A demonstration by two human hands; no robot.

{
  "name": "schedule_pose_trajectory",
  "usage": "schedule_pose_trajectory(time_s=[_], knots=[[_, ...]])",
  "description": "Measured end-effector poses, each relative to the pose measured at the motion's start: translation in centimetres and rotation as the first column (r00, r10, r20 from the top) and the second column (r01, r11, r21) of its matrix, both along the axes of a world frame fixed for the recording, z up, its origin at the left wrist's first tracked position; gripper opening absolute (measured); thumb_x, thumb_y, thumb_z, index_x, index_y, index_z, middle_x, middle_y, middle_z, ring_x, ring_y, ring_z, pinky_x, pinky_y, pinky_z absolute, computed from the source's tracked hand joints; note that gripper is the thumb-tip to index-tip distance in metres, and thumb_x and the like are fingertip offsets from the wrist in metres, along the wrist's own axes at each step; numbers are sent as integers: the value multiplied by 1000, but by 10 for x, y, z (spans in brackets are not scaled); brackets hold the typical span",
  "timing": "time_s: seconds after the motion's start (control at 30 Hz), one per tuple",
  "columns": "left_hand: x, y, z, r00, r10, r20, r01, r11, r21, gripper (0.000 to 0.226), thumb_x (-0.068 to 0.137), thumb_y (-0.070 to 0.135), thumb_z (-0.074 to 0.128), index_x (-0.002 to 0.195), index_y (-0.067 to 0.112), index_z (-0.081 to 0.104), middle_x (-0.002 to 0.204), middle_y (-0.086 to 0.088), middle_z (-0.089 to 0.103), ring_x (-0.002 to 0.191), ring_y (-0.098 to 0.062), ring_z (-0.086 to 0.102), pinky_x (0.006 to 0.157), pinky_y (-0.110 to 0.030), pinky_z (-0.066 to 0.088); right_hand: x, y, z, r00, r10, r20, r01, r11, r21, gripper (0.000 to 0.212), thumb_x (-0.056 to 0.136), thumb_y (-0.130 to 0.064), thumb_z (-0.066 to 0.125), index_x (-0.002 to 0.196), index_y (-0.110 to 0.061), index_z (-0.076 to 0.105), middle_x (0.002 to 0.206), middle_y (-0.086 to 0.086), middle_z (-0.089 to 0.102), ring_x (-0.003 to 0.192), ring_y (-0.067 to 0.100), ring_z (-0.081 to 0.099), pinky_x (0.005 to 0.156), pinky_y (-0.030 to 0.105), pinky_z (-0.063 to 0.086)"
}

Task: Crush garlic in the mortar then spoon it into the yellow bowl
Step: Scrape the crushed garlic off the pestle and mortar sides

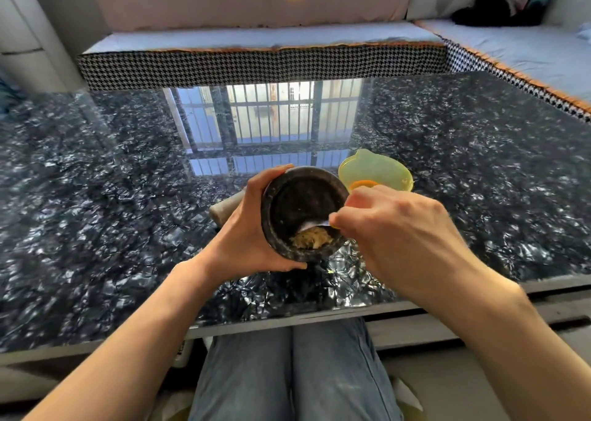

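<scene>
Glossy dark worktop: left hand grips the tilted mortar, right hand pinches a spoon over crushed garlic; scooping step, next carry it to the yellow bowl at 1 o'clock

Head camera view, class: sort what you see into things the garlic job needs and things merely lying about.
In use: mortar, crushed garlic, spoon, yellow bowl, left hand, right hand.

Lying about: pestle on the table, black bundle on the sofa.
</scene>
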State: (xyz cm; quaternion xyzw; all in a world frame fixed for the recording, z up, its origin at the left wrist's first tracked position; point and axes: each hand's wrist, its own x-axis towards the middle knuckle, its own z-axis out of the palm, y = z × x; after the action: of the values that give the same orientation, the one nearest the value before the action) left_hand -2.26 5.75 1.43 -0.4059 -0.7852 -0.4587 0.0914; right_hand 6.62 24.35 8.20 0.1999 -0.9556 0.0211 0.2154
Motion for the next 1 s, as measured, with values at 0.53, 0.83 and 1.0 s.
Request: schedule_pose_trajectory(time_s=[0.53,0.83,1.0], knots=[[1,5,0,1000,3,-24,-3,1000,-4,110,47,15,92,127,-8,20,131,-18,44,121,-23,50,100,-36,41,0,1,-2,1000,-8,11,9,996,-94,22,63,2,73,77,-14,68,72,1,63,57,24,58,44,26,40],[6,8,-7,993,117,-32,-117,993,6,110,48,26,91,132,11,21,133,-12,45,122,-20,48,98,-42,42,9,10,-3,998,27,-57,-34,993,-116,32,58,9,74,81,-13,69,77,3,65,63,28,59,52,30,41],[16,16,-6,985,174,-19,-173,984,50,104,49,36,87,131,19,25,133,-3,44,124,-13,45,102,-31,38,11,19,-11,996,10,-84,-10,1000,3,34,53,10,74,76,-14,68,76,2,64,62,26,57,55,27,33]])
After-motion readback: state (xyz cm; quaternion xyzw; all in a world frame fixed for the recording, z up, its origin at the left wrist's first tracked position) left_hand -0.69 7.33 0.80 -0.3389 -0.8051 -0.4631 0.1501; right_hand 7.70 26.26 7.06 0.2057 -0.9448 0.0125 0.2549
